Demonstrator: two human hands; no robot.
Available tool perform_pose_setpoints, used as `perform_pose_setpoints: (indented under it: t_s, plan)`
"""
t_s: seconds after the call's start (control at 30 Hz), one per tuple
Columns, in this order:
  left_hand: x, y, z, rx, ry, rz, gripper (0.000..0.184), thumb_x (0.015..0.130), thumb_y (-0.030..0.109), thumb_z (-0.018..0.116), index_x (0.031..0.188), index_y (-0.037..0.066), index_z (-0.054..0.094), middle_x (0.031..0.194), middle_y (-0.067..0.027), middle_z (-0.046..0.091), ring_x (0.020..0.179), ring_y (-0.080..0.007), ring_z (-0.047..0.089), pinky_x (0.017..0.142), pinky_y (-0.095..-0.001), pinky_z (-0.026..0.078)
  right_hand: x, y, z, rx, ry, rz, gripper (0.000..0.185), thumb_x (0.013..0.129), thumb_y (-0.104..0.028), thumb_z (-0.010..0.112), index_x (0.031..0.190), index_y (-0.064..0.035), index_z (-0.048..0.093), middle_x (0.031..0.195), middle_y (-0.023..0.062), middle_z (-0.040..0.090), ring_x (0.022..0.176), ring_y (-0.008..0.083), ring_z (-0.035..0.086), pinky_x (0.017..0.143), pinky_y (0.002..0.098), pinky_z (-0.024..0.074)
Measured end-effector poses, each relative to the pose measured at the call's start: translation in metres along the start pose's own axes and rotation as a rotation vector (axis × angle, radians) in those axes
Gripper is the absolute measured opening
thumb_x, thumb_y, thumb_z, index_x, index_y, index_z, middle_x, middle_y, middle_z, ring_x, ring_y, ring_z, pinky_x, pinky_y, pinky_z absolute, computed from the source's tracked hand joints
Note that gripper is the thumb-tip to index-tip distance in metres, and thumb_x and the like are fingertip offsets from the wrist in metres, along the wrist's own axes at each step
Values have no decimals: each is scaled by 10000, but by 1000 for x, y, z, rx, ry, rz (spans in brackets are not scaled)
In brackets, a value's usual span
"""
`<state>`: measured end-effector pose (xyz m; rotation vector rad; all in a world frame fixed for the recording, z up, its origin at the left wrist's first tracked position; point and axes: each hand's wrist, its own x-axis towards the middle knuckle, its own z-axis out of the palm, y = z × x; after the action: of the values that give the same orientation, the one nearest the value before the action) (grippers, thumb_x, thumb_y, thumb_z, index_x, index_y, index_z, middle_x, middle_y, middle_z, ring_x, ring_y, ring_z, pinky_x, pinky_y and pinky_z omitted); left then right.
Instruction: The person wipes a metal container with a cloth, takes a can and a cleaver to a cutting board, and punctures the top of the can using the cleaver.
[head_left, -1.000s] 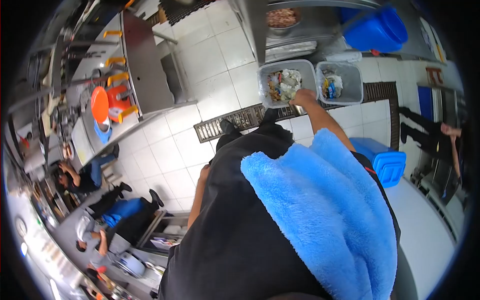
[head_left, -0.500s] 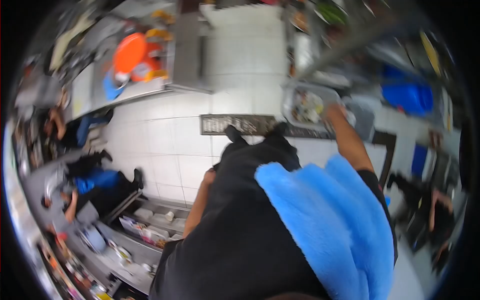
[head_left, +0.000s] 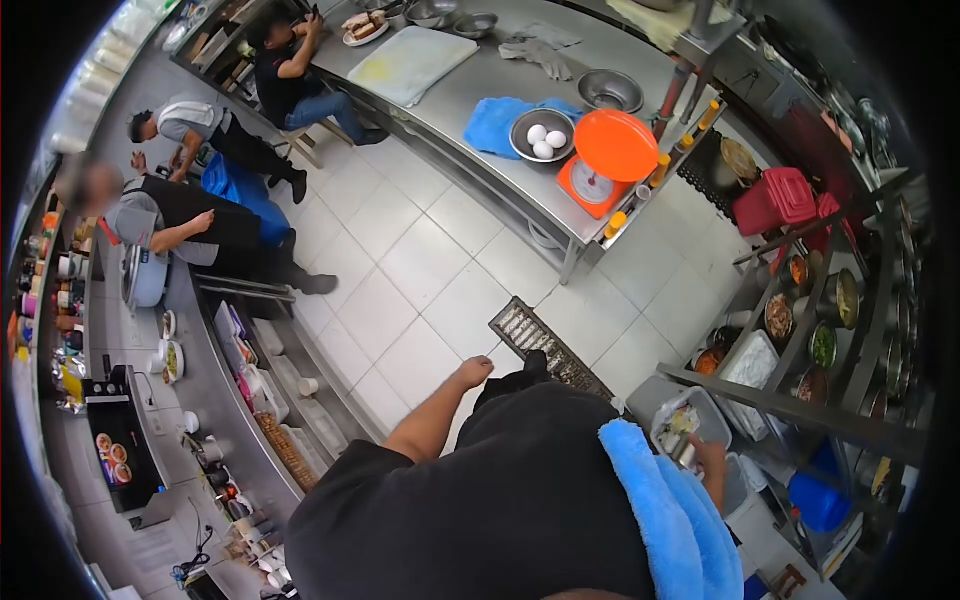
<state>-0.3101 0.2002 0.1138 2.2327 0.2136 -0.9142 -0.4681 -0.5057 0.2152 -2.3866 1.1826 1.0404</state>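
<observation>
My left hand (head_left: 475, 372) hangs over the tiled floor beside my dark trousers, its fingers curled in and nothing visible in them. On the other side, my right hand (head_left: 712, 458) is at the edge of a grey plastic bin (head_left: 724, 425) with pale scraps inside. A small silvery container (head_left: 687, 455) shows at its fingers, tilted over the bin; its shape is only partly visible. The blue towel (head_left: 660, 500) lies over my right shoulder and hides part of that arm.
A steel table ahead carries an orange scale (head_left: 597, 185), a bowl of eggs (head_left: 541, 135) and a cutting board (head_left: 412, 66). Shelves with food bowls (head_left: 822, 345) stand right. A floor drain (head_left: 550, 345) lies ahead. Several people (head_left: 225, 220) are at the left and back left.
My view has turned left, so the steel table and the people sit more centrally. My right hand stays by the bin, and a silvery container is now distinct at its fingers.
</observation>
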Motion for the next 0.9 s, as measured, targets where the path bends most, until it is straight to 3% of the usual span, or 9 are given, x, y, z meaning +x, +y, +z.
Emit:
perform_pose_setpoints:
  t_s: [0.07, 0.1, 0.13, 0.2, 0.27, 0.43, 0.57, 0.73, 0.9]
  plan:
    - [5, -40, -5, -48, 75, -24, 451, 956, 368, 640, 1218, 16, 748, 1151, -203, 758, 1046, -324, 718, 925, -433, 569, -23, -68, -10, -91, 191, -378, 877, 765, -788, 748, 1081, 30, 771, 1092, 298, 732, 1021, 457, 718, 878, 525, 549]
    - [-5, -42, -17, -148, 12, -162, 468, 930, 376, 628, 1206, 21, 757, 1230, -230, 742, 1199, -382, 683, 1049, -451, 527, -45, -114, -21, -11, 257, -517, 797, 782, -733, 784, 954, 43, 734, 974, 264, 727, 883, 427, 686, 794, 507, 532]
    - [-6, -62, -16, -238, 24, -252, 460, 927, 368, 639, 1201, 19, 763, 1241, -237, 738, 1214, -384, 680, 1064, -448, 519, -105, -183, -50, 221, 299, -700, 639, 817, -530, 867, 740, 24, 557, 699, 166, 540, 653, 336, 511, 620, 467, 421]
    - [-13, -91, -16, -382, 40, -391, 412, 961, 335, 647, 1209, 20, 742, 955, -157, 751, 770, -291, 689, 668, -449, 574, -154, -280, -76, 374, 296, -886, 520, 824, -361, 896, 760, -6, 522, 724, 128, 512, 666, 272, 478, 614, 399, 402]
    - [-18, -116, -10, -485, 16, -490, 376, 959, 327, 669, 1192, 38, 722, 813, -78, 653, 654, -232, 597, 527, -402, 504, -195, -355, -100, 320, 329, -1062, 361, 820, -255, 893, 882, -11, 635, 810, 129, 556, 711, 301, 548, 659, 415, 465]
    - [-39, -95, -16, -765, 17, -587, 442, 993, 355, 654, 1336, 77, 637, 1139, -85, 681, 969, -223, 660, 791, -411, 565, -267, -480, -144, 340, 392, -1446, 269, 804, -93, 849, 1019, -72, 690, 910, 107, 577, 870, 302, 638, 767, 426, 528]
    - [-25, -33, -41, -1001, 114, -432, 500, 1040, 415, 623, 1409, 78, 596, 1336, -109, 648, 1171, -254, 646, 943, -429, 548, -276, -542, -157, 297, 390, -1572, 295, 790, -67, 843, 1044, -91, 694, 919, 90, 553, 910, 293, 637, 761, 422, 527]
    - [6, 123, -164, -1229, 211, 41, 615, 1097, 489, 531, 1515, 40, 495, 1489, -147, 569, 1313, -299, 597, 1077, -453, 507, -257, -616, -158, 314, 368, -1681, 277, 787, -75, 844, 1025, -94, 704, 908, 99, 569, 889, 304, 643, 745, 422, 519]
    - [47, 234, -281, -1642, -72, 520, 830, 1058, 698, 412, 1579, 51, 402, 1534, -153, 527, 1354, -352, 565, 1144, -578, 461, -239, -681, -151, 484, 49, -1715, 244, 798, -97, 839, 1012, -99, 720, 932, 99, 631, 862, 309, 676, 757, 405, 539]
